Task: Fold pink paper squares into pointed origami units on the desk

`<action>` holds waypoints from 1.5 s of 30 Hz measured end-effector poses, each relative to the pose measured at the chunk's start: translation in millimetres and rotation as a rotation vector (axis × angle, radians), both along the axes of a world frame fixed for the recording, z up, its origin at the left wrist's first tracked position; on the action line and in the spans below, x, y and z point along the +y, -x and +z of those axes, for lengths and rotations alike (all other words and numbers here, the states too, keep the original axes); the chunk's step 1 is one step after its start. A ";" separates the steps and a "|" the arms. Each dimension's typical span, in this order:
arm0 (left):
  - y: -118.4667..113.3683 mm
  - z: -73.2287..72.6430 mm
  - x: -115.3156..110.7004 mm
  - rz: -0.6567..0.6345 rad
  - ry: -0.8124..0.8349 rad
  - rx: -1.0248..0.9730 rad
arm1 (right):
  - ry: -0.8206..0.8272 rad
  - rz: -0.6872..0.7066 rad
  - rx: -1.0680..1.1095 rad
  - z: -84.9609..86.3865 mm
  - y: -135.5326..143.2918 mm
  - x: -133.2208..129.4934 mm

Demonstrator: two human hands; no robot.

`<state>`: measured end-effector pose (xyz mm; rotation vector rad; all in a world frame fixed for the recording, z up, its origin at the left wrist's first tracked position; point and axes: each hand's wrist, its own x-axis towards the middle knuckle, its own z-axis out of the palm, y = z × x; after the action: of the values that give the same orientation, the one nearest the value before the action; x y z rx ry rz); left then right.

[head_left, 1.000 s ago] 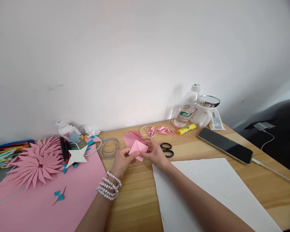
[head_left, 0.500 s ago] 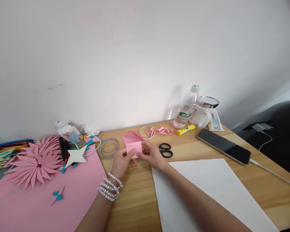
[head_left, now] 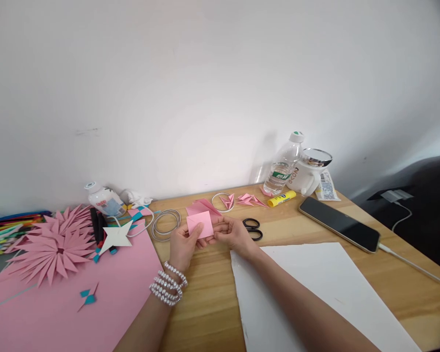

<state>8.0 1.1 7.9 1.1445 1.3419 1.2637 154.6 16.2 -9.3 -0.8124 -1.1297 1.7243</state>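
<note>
A small folded pink paper square [head_left: 204, 221] is held up over the wooden table. My left hand [head_left: 185, 243] pinches its lower left part, thumb on the front face. My right hand [head_left: 231, 234] is at the paper's lower right edge, fingers curled behind or beside it; its exact hold is partly hidden. More pink paper [head_left: 209, 205] lies just behind the square. Folded pink pieces [head_left: 227, 201] rest farther back, one by a white ring. Black-handled scissors [head_left: 254, 229] are partly covered by my right hand.
White sheet [head_left: 330, 288] at right, phone [head_left: 339, 224] with cable, yellow glue stick [head_left: 281, 199], water bottle [head_left: 281, 166], mug [head_left: 305, 177]. On the left are pink paper [head_left: 121, 303], pink paper flowers [head_left: 56, 249], a white star [head_left: 116, 236] and a coiled cable [head_left: 165, 225].
The pink square has shifted slightly left and tilted. My right thumb has moved off its front face toward the lower right edge.
</note>
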 end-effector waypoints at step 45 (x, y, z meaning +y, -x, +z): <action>3.3 1.3 -2.4 -0.394 0.192 -0.236 | -0.184 -0.254 -0.153 -7.1 -0.7 1.0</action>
<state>4.7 -1.3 9.3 1.0271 0.9799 0.9286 155.4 17.2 -16.4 -0.9407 -1.2100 1.3471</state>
